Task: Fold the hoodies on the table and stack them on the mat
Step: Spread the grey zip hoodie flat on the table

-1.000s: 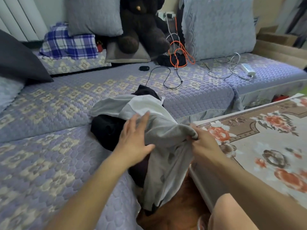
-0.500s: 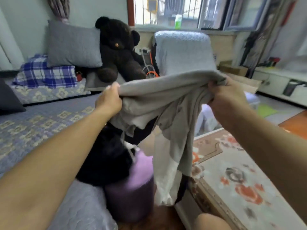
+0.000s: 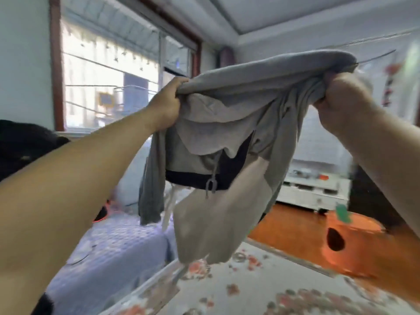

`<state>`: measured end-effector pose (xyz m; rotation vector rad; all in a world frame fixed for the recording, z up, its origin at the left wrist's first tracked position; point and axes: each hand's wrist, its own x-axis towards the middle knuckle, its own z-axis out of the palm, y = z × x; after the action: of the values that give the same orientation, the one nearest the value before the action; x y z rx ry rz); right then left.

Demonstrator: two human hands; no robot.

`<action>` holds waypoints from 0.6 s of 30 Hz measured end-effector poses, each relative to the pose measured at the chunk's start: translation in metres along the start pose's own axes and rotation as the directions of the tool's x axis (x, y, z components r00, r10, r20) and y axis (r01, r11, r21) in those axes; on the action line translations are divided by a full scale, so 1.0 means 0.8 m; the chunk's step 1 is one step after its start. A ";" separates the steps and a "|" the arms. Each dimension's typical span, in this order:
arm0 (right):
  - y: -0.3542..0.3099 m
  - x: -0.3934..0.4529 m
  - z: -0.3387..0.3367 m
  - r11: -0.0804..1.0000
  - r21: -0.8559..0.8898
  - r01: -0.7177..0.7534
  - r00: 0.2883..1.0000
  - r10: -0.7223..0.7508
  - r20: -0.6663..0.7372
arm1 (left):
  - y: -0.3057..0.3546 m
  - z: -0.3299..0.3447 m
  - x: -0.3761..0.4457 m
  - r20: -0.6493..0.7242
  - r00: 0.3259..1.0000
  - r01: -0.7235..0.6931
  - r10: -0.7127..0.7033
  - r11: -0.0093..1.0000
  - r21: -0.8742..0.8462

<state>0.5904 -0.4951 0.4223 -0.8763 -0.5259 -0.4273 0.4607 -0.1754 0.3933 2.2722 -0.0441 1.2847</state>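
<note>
A grey hoodie (image 3: 227, 137) with a black band and a dangling drawstring hangs in the air in front of me. My left hand (image 3: 167, 103) grips its upper edge on the left. My right hand (image 3: 341, 98) grips a bunch of its fabric on the right. Its sleeves and pale lower part droop toward the floral mat (image 3: 261, 287) below. The other hoodies are out of sight.
A purple quilted sofa (image 3: 109, 251) lies at lower left, with a dark plush toy (image 3: 25, 144) at the left edge. A window (image 3: 109, 87) is behind. An orange wood floor (image 3: 300, 226) and a white cabinet (image 3: 318, 189) are at right.
Both hands have lifted the grey hoodie from the sofa up to head height, and the view has tilted upward toward the window and ceiling.
</note>
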 end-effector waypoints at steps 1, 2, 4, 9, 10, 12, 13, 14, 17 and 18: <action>-0.014 0.008 -0.028 0.996 -0.076 0.041 0.999 -0.041 0.001 | 0.016 0.027 0.001 0.045 0.999 -0.003 0.006 0.997 -0.071; -0.026 0.014 -0.057 0.986 -0.149 0.071 0.997 -0.074 -0.009 | 0.036 0.053 -0.002 0.095 0.995 0.015 -0.001 0.990 -0.138; -0.048 0.025 -0.111 0.952 -0.284 0.114 0.991 -0.130 -0.038 | 0.069 0.102 0.000 0.193 0.981 0.052 -0.009 0.974 -0.221; -0.088 0.047 -0.222 0.799 -0.572 0.185 0.970 -0.243 -0.027 | 0.114 0.215 0.010 0.383 0.923 0.114 -0.018 0.967 -0.229; -0.088 0.052 -0.246 0.743 -0.649 0.165 0.975 -0.221 -0.005 | 0.117 0.238 0.008 0.405 0.913 0.126 -0.036 0.972 -0.199; -0.078 0.057 -0.301 0.600 -0.796 0.086 0.991 -0.130 0.009 | 0.117 0.287 -0.003 0.411 0.909 0.168 -0.076 0.967 -0.192; -0.069 0.051 -0.330 0.530 -0.847 0.039 0.998 -0.059 0.009 | 0.106 0.316 -0.009 0.415 0.903 0.216 -0.111 0.952 -0.217; -0.059 0.043 -0.360 0.449 -0.893 -0.016 0.999 0.040 0.003 | 0.098 0.343 -0.023 0.438 0.884 0.294 -0.161 0.921 -0.255; -0.009 0.002 -0.461 0.084 -0.990 -0.117 0.936 0.342 -0.082 | 0.082 0.428 -0.087 0.537 0.793 0.471 -0.288 0.849 -0.240; 0.011 -0.019 -0.496 -0.031 -0.993 -0.114 0.902 0.417 -0.116 | 0.083 0.454 -0.117 0.568 0.778 0.453 -0.269 0.866 -0.211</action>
<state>0.6850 -0.8087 0.1983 -2.4966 -0.1166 -0.2710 0.6776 -0.4189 0.1966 2.1174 -0.0085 0.3895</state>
